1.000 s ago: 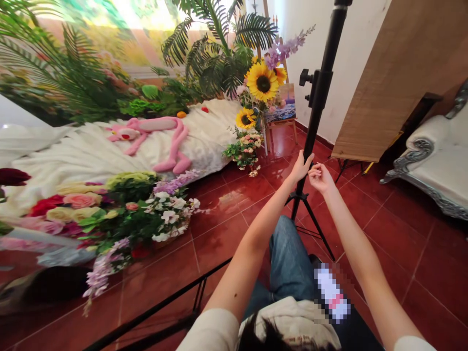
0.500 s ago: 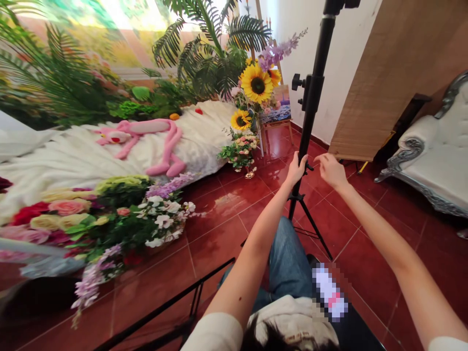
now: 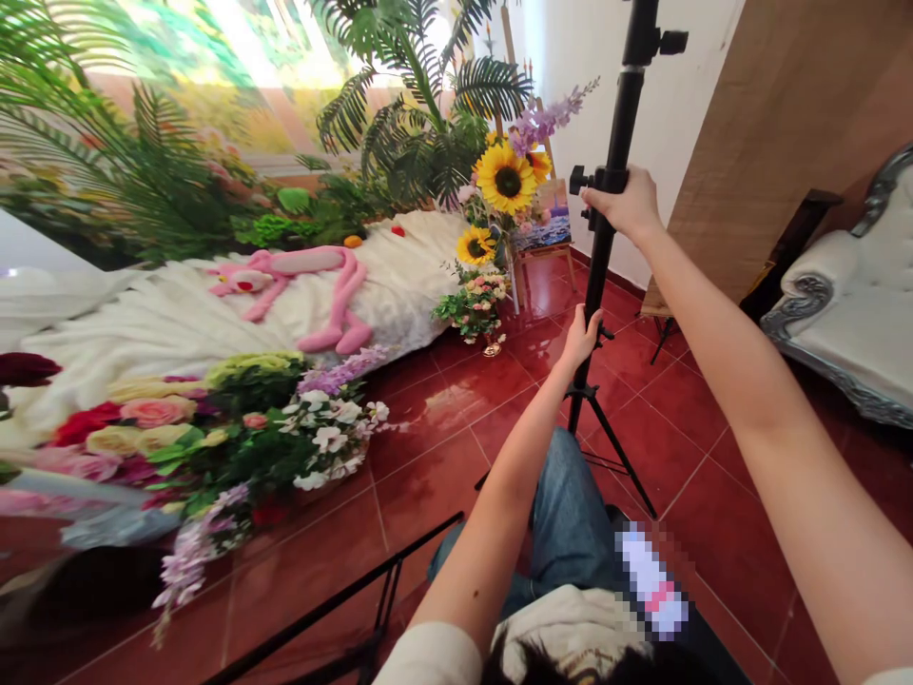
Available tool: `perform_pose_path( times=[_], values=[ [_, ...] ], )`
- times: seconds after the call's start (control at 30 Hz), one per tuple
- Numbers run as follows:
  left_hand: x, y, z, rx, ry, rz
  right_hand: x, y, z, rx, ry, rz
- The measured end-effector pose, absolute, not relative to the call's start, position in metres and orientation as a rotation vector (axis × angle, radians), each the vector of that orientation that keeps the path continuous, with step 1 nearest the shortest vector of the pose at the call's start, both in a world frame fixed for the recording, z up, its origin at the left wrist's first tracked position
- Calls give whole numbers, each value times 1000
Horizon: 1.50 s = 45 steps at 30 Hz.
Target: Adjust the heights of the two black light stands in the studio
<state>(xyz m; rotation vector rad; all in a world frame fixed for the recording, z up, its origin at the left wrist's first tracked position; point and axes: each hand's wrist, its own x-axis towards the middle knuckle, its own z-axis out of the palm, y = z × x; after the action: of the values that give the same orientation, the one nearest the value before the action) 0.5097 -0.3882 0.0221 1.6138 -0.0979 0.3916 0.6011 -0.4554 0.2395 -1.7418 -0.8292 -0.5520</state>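
Observation:
A black tripod stand (image 3: 626, 119) rises upright in front of me, its thin legs spread on the floor beyond my knee. Low on the pole, above the leg joint, my left hand (image 3: 580, 338) is closed around it. Higher up, my right hand (image 3: 631, 205) grips the thicker collar, with the thumb reaching toward a black clamp knob (image 3: 577, 179) on the left side. The fingers behind the pole are partly hidden. Another knob (image 3: 672, 42) sticks out to the right near the top of the view. The stand's upper end is out of frame.
Left lies a white-draped platform (image 3: 420, 276) with a pink plush toy (image 3: 314, 262), edged by artificial flowers (image 3: 153, 414). Sunflowers (image 3: 506, 181) stand behind the pole. A white armchair (image 3: 848, 285) is at right. A black metal frame (image 3: 342, 599) crosses the floor beside my leg.
My right hand has moved up from beside the lower pole and closed on the collar by the clamp knob. My left hand keeps its low grip. The view has shifted slightly.

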Motion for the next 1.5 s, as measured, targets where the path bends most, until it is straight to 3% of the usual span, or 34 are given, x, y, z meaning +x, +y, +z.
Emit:
perform_pose_path(
  times=[0.17, 0.37, 0.97, 1.37, 1.5],
  values=[
    [515, -390, 17, 1529, -52, 399, 580, -451, 193, -1969, -736, -777],
    [517, -391, 16, 1510, -42, 381, 552, -452, 132, -2078, -600, -721],
    [509, -392, 23, 1497, -30, 401, 547, -465, 125, -2144, -640, -517],
    [513, -387, 17, 1429, -93, 376, 498, -546, 71, -2613, -683, -157],
    [509, -388, 22, 1401, -92, 315, 496, -541, 60, -2548, -601, -162]
  ],
)
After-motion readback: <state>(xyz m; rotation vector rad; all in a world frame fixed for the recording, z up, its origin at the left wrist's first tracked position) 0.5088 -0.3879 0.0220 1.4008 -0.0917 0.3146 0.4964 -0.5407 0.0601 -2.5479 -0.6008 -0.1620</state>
